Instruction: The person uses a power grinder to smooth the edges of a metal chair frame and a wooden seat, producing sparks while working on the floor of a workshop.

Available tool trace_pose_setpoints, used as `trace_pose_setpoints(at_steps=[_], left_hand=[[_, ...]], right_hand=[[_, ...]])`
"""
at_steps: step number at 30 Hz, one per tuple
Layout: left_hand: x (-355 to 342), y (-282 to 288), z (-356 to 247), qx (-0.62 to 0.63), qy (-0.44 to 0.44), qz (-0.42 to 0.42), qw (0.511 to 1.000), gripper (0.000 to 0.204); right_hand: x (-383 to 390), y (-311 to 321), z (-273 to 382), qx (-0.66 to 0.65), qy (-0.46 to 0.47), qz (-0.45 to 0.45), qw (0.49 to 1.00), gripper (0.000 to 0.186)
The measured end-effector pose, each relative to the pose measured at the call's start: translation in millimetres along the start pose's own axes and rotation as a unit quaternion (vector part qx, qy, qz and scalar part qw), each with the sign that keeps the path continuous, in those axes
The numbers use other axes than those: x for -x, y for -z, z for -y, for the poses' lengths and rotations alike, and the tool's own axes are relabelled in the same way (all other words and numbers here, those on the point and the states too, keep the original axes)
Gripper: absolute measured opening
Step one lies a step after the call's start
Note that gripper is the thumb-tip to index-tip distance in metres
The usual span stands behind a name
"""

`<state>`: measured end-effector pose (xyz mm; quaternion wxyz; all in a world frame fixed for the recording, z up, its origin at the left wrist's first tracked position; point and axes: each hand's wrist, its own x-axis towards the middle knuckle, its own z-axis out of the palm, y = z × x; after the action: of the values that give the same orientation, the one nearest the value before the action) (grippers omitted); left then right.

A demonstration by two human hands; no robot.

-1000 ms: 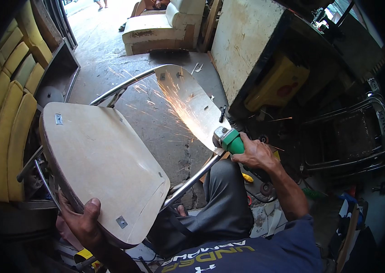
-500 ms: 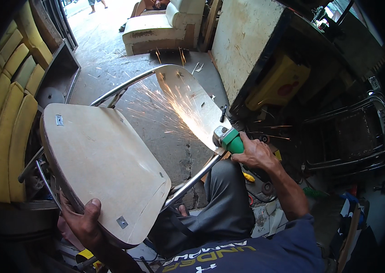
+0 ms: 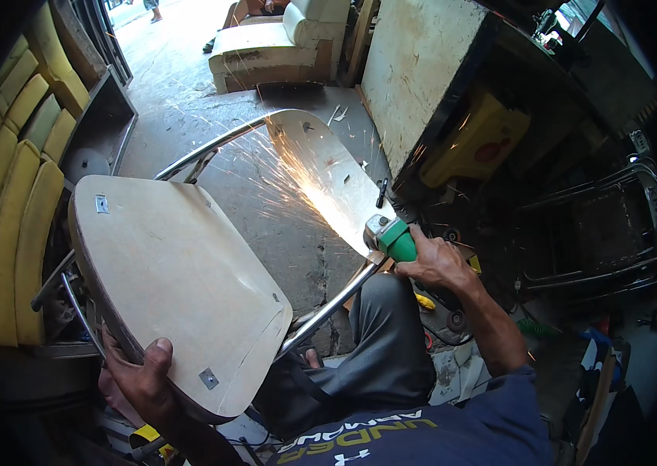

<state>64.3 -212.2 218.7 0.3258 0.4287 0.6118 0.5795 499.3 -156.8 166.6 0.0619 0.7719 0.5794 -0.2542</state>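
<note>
One chair (image 3: 216, 260) lies between two sets of fingers: the left hand (image 3: 144, 374) grips the near edge of its broad board (image 3: 161, 283), thumb on top and other fingers partly hidden, while the right hand (image 3: 439, 262) is closed around a green grinder (image 3: 400, 242). Just beyond the right fingers, sparks (image 3: 309, 190) spray forward along the curved board (image 3: 328, 151); the point of contact is hidden. Good control probably calls for a firm left grip, light even pressure and fingers kept clear of the sparks.

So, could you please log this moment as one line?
left grip: chair seat, edge held | right grip: green angle grinder | grinder head: at curved backrest | sparks: across backrest
</note>
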Motion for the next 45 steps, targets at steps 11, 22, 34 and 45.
trace_pose_setpoints(at_steps=[11,22,34,45], left_hand=[[-1.8,2.8,5.0,0.018,-0.013,0.007,1.0,0.083],[-4.5,6.9,14.1,0.011,-0.041,-0.004,0.999,0.076],[-0.3,3.5,4.1,-0.014,0.003,-0.009,1.0,0.083],[0.4,3.2,4.6,-0.005,0.002,-0.006,1.0,0.084]], right_hand=[[2.1,2.4,3.3,-0.002,-0.007,0.008,1.0,0.089],[5.8,5.0,7.4,-0.008,-0.016,0.02,1.0,0.082],[2.6,-2.0,-0.6,-0.015,-0.005,-0.001,1.0,0.084],[1.2,-1.8,-1.7,-0.016,-0.005,0.0,1.0,0.086]])
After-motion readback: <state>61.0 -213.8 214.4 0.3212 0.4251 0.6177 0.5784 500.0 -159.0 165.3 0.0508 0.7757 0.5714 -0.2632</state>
